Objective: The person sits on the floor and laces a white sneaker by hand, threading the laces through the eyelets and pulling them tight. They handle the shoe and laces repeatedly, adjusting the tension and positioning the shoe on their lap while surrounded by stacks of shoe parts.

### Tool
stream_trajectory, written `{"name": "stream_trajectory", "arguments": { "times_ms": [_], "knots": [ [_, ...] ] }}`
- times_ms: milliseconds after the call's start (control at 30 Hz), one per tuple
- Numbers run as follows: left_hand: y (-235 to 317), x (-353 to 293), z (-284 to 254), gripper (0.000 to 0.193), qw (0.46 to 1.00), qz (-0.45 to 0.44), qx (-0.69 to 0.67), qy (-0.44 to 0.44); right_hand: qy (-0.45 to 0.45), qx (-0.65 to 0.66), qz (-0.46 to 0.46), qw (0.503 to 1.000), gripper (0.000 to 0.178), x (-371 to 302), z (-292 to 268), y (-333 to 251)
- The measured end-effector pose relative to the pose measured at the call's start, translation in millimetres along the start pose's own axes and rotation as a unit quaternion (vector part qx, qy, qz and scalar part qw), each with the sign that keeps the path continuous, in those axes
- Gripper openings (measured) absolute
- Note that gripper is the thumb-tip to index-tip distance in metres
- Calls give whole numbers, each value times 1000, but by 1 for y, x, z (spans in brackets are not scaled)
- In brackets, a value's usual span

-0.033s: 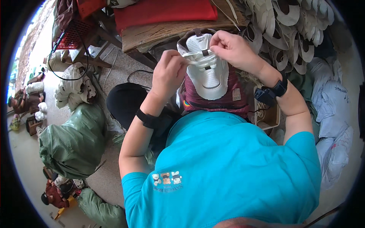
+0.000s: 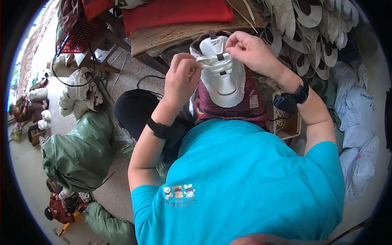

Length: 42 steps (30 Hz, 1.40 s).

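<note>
A white shoe upper point(image 2: 224, 83) with a mesh toe lies on the maroon striped cloth point(image 2: 253, 112) over my lap, toe toward me. White shoelace point(image 2: 216, 63) crosses its front in several rows, below the dark loop on the tongue point(image 2: 213, 46). On the upper's left side, my left hand point(image 2: 182, 79) is closed, fingertips pinching the lace beside the eyelets. My right hand point(image 2: 251, 53) is also closed, thumb and forefinger pressed together at the upper's right edge; what lies between them is too small to make out.
Ahead stands a wooden table point(image 2: 183, 36) with red cloth point(image 2: 175, 14). Pale shoe parts point(image 2: 306, 36) hang at right, above white sacks point(image 2: 355, 106). A box point(image 2: 290, 126) sits by my right side. Green sacks point(image 2: 81, 151) and two people point(image 2: 61, 208) are at left.
My left hand's fingers have shifted very slightly at the lace. The shoe upper and my right hand look almost the same.
</note>
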<state>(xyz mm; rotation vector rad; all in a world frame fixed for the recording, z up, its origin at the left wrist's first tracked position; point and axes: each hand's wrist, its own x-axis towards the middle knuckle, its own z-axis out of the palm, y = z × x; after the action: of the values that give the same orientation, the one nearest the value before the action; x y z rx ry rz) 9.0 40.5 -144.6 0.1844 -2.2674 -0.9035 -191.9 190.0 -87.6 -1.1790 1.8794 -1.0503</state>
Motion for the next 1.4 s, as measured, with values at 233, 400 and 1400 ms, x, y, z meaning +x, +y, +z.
{"name": "stream_trajectory", "arguments": {
  "times_ms": [233,400,1400],
  "knots": [
    [7,0,32,18,989,-133,-29,63,47,314,107,942,13,-16,-18,-7],
    [11,-14,43,15,990,-135,-35,22,184,391,64,900,12,-35,-70,-2],
    [22,-15,5,16,885,-312,-306,-161,72,-238,-252,935,21,-15,3,3]
  ]
}}
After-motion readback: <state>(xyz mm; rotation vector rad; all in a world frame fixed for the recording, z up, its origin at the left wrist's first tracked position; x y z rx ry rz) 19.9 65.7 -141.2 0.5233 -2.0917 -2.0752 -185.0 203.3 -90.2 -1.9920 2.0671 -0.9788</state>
